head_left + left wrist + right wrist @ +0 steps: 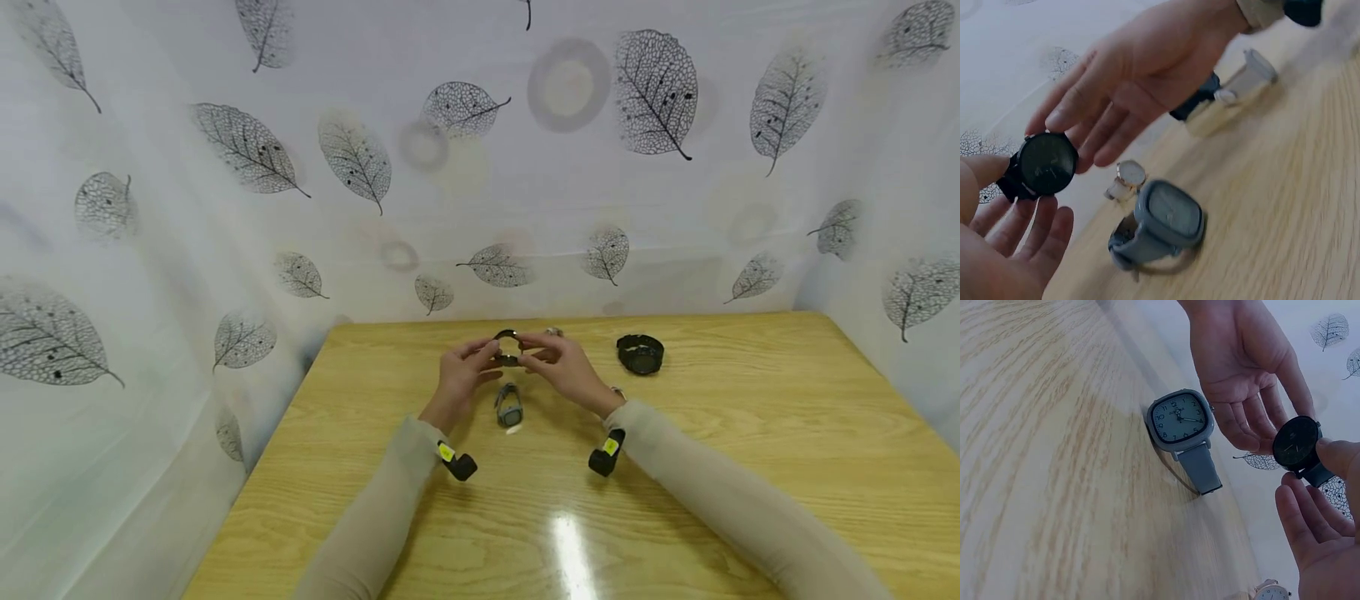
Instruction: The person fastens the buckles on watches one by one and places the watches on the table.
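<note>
A black round-faced wristwatch (1047,165) is held up between both hands, its dark dial toward the wrist cameras. My left hand (459,379) pinches one side of it between thumb and fingers. From the other side, my right hand (566,367) grips it, with thumb and fingertips at the case and strap. In the head view the strap (506,332) arches over the top. Just nearer than the hands, a grey square-faced watch (1180,422) stands on the wooden table (360,400).
A small rose-gold watch (1130,173) lies beyond the grey one. At the right stands a large black watch (641,355). A pale-strapped watch (1250,75) is partly behind the right wrist. Leaf-print cloth (480,200) hangs along the table's far edge.
</note>
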Motion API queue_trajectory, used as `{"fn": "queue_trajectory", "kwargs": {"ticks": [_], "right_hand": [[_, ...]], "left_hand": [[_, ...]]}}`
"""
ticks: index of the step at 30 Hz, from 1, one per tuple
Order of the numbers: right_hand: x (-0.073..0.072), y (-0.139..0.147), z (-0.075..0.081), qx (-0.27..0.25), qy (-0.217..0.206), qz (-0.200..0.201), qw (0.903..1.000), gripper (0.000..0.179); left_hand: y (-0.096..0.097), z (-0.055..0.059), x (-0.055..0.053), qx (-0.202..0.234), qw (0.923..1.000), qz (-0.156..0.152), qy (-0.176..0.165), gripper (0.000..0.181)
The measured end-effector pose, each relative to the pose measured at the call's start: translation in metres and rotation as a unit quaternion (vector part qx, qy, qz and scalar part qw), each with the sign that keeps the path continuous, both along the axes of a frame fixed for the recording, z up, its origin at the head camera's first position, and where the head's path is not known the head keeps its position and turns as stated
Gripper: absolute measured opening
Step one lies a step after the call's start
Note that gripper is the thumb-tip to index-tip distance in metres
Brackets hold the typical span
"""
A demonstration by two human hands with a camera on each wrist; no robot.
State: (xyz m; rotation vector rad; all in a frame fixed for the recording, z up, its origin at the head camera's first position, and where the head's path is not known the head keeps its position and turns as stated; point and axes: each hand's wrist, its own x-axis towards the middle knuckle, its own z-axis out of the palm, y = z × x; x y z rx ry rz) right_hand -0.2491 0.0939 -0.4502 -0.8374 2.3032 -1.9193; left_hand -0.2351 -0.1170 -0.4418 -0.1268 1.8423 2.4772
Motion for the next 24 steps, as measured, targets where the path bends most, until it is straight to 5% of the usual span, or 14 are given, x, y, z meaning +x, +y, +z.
{"fn": "queue_trajectory", "kwargs": {"ticks": [4,10,19,24], "right_hand": [[0.000,0.002,0.003,-0.010,-0.015,-0.003,0.9998,0.044],[0.002,0.005,0.007,-0.018,-0.037,-0.001,0.9991,0.043],[0.001,0.006,0.005,-0.008,-0.047,-0.001,0.9989,0.042],[-0.010,0.005,0.007,0.023,-0.066,-0.013,0.9975,0.045]], "left_hand": [[-0.008,-0.005,0.000,-0.032,0.9952,-0.045,0.081,0.047],[-0.016,-0.007,0.001,-0.113,0.9726,-0.090,0.182,0.043],[-0.015,-0.009,0.001,-0.119,0.9739,-0.100,0.166,0.034],[-0.016,-0.008,-0.009,-0.138,0.9757,-0.097,0.140,0.037]]}}
